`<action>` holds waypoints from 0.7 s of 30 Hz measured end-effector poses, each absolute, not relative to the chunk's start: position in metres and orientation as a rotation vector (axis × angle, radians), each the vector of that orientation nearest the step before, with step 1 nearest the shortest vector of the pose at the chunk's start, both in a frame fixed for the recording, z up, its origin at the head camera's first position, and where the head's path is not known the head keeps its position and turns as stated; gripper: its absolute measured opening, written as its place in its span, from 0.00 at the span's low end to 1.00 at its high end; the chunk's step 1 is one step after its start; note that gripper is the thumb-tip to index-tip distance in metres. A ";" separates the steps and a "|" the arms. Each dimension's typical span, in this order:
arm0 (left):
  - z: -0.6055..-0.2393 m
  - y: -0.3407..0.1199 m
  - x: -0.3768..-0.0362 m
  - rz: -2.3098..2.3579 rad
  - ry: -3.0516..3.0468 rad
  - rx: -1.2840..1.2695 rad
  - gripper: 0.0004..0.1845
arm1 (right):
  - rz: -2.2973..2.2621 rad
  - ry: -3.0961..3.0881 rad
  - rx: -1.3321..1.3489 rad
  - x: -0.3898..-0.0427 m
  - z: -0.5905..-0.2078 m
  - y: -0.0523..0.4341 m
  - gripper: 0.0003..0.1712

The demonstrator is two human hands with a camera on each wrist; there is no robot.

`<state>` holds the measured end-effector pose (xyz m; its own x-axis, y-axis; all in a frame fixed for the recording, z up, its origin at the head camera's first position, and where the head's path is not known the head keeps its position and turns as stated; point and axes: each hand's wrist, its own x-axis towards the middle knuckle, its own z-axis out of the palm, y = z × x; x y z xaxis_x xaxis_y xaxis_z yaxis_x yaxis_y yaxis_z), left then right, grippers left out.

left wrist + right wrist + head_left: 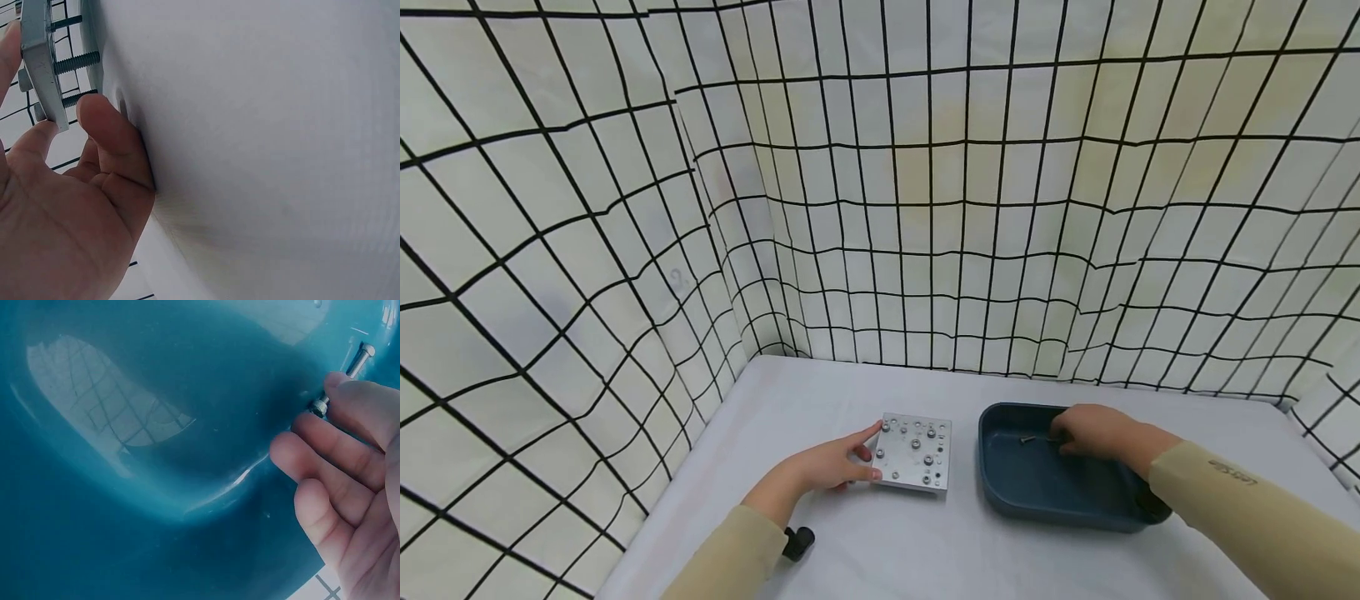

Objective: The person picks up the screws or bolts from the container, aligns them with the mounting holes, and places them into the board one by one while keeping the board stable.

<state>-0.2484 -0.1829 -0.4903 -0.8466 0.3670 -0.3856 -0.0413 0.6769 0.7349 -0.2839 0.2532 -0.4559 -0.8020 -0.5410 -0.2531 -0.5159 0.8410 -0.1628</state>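
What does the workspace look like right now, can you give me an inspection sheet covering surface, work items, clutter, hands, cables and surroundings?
Surface: white table, smooth covering.
Work items: square grey metal plate with bolts through it, raised on the bolt shafts; dark blue plastic tray; silver bolt lying inside the tray.
Clutter: small black cylinder near the left sleeve.
Hands: left hand holds the plate's near-left edge, thumb and finger on it; right hand is in the tray, fingertips at the bolt, grip not clear.
Cables: nothing seen.
Surroundings: white sheets with black grid lines on the left, back and right.

Bright, even light; bowed edges overhead, soft wrist close-ups.
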 end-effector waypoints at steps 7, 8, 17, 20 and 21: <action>-0.490 -0.182 -0.249 1.055 2.372 0.251 0.49 | -0.115 2.738 -0.844 -0.286 -0.461 0.254 0.05; -0.490 -0.182 -0.248 1.056 2.372 0.251 0.49 | -0.121 2.738 -0.847 -0.285 -0.461 0.254 0.05; -0.487 -0.182 -0.246 1.062 2.367 0.243 0.49 | -0.145 2.693 -0.799 -0.285 -0.465 0.255 0.12; -0.487 -0.182 -0.246 1.065 2.369 0.240 0.49 | -0.156 2.682 -0.791 -0.286 -0.464 0.255 0.12; -0.487 -0.182 -0.246 1.064 2.370 0.240 0.49 | -0.159 2.680 -0.791 -0.285 -0.463 0.254 0.13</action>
